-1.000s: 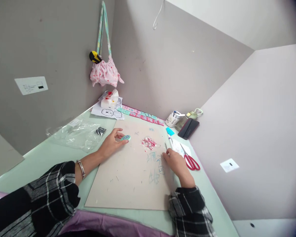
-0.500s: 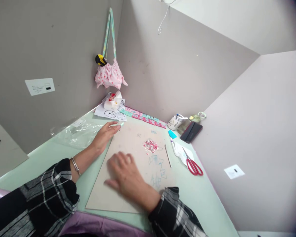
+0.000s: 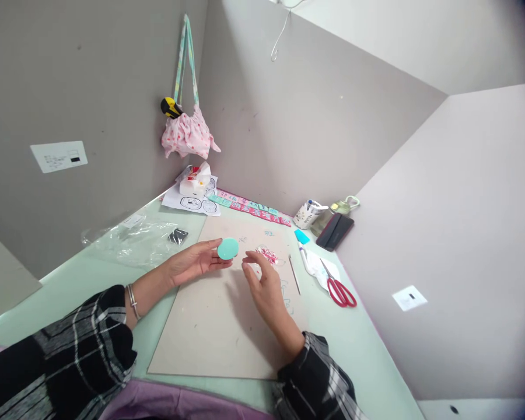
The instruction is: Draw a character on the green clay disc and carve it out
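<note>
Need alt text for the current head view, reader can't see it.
A person's left hand holds a round turquoise disc over a pale board; the right hand hovers close by, thumb and fingers apart. Red-and-white scraps lie on the board, with red-handled scissors off to its right.

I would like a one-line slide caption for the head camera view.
Left hand holding a round turquoise disc over a flat beige board, the open right hand nearby.
</note>
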Demonstrator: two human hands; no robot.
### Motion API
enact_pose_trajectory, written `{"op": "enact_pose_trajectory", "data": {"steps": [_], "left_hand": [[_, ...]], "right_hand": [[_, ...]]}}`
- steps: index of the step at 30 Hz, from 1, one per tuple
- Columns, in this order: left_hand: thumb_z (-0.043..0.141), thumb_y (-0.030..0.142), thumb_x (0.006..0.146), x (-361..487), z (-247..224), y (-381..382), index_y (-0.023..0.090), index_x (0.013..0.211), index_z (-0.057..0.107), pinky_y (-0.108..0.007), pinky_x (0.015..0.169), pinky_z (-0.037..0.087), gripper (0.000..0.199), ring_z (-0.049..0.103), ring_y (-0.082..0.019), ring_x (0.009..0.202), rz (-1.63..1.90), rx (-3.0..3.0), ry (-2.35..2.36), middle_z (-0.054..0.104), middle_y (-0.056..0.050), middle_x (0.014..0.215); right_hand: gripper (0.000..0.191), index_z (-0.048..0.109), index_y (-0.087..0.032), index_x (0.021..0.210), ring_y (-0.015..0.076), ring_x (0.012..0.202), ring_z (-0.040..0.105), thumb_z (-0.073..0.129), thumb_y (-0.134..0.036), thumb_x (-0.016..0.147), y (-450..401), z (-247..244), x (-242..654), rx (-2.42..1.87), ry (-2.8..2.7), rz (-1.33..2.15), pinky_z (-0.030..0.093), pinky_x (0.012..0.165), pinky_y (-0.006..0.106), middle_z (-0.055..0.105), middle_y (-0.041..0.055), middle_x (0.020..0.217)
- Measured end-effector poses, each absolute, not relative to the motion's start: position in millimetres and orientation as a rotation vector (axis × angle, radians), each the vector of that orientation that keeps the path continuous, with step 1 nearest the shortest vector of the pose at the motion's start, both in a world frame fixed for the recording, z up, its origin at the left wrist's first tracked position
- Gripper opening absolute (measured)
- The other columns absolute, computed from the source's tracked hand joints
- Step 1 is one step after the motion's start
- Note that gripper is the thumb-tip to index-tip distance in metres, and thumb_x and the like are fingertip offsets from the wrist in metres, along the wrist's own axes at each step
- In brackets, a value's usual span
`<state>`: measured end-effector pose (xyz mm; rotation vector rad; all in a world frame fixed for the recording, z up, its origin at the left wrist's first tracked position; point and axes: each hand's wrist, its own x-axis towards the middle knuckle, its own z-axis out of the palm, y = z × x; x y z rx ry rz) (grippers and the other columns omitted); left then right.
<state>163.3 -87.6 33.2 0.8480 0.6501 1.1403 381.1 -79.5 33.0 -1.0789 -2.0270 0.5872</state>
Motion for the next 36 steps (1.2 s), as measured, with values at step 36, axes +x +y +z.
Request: {"op": "enact_pose_trajectory", "data": {"steps": [36], "left_hand": [[0.071,0.020,0.078,186.3,15.7,-99.7,0.025,0.122,0.060,-0.048,0.106,0.044,0.045,0.056,-0.029,0.120,1.259,1.925,1.217,0.064,-0.007,0.120]], "right_hand": [[0.033,0.079,-0.019,0.102,0.0159,0.075,0.069,0.077,-0.043,0.080,-75.9,26.2,373.8,-0.898,-1.308,1.653,0.057,0.065,0.027,0.077,0.0051,0.092]]}}
